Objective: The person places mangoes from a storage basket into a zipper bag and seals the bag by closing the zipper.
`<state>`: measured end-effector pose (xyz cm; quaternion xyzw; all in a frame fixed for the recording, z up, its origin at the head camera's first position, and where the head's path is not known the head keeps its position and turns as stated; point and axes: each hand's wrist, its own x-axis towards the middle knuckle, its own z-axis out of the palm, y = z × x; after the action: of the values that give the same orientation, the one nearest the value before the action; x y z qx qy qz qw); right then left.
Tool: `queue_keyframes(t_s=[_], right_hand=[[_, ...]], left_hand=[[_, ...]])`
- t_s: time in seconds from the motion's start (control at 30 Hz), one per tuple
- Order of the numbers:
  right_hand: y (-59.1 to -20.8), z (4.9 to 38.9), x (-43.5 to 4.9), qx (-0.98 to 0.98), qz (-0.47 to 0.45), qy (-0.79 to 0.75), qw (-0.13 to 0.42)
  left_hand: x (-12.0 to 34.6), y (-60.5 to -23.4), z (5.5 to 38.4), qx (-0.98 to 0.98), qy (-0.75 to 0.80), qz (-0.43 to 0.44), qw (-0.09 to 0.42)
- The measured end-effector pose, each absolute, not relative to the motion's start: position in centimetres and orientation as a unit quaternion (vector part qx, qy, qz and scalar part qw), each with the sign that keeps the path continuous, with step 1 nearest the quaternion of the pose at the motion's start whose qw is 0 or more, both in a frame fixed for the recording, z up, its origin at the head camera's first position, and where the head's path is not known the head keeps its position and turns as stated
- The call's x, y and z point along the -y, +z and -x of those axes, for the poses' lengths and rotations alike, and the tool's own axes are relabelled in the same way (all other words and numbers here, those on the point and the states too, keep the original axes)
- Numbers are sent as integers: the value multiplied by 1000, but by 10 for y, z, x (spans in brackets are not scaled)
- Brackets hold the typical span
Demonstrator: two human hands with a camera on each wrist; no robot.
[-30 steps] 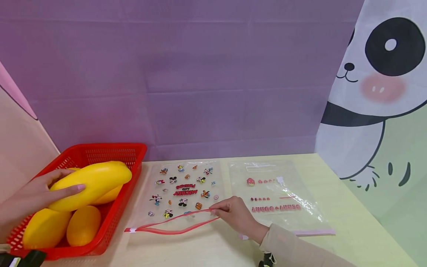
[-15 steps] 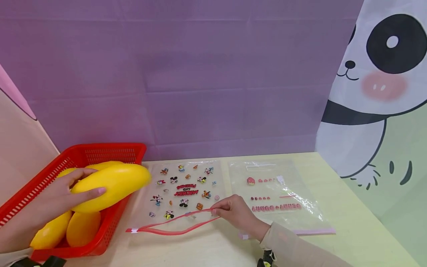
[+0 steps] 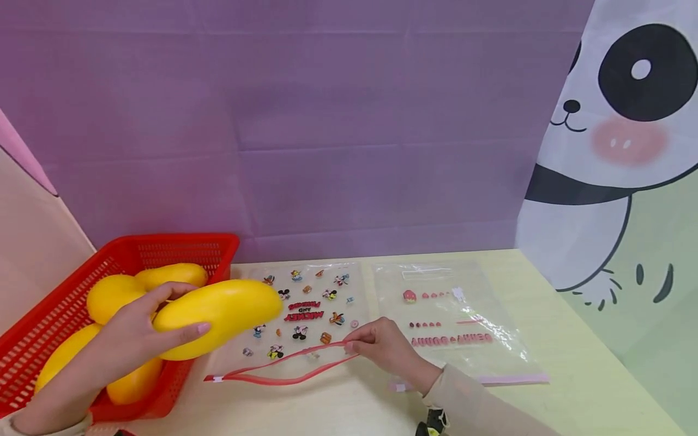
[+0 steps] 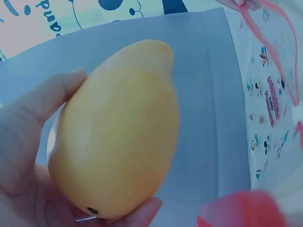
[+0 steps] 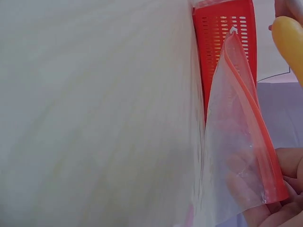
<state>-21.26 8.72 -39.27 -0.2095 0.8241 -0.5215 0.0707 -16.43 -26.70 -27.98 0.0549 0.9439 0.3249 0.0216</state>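
Observation:
In the head view my left hand (image 3: 133,330) grips a smooth yellow mango (image 3: 223,318), thumb along the near side and fingers over the back. The mango hangs past the red basket's right rim, overlapping the left edge of a clear zip bag (image 3: 305,306) with cartoon prints. The left wrist view shows the same mango (image 4: 118,127) with a dark spot at its near end. My right hand (image 3: 387,348) pinches the right end of the bag's red zip edge (image 3: 294,380), whose two strips stand apart. The right wrist view shows that red strip (image 5: 255,118) rising toward a white slider.
A red plastic basket (image 3: 182,239) stands at the left with several more yellow mangoes (image 3: 111,297) in it. To the right lies a second clear bag (image 3: 447,315) with pink prints and a lilac zip edge. A purple cloth (image 3: 327,133) hangs behind the table.
My left hand has carried the mango to the right, from above the basket to over the printed bag's left edge. The right hand and the bag have stayed nearly still.

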Motion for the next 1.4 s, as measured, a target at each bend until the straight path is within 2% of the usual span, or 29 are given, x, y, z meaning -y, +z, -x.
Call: queue_keyframes(t_s=[1.07,1.4], right_hand=[[-388,208,-83,-820,218,-525,59],[-390,206,-84,-817,204,-535,69]], left_hand=[[213,-296,142,-968,243,-52,-33],[202,-304,143,-973,226,-37,2]])
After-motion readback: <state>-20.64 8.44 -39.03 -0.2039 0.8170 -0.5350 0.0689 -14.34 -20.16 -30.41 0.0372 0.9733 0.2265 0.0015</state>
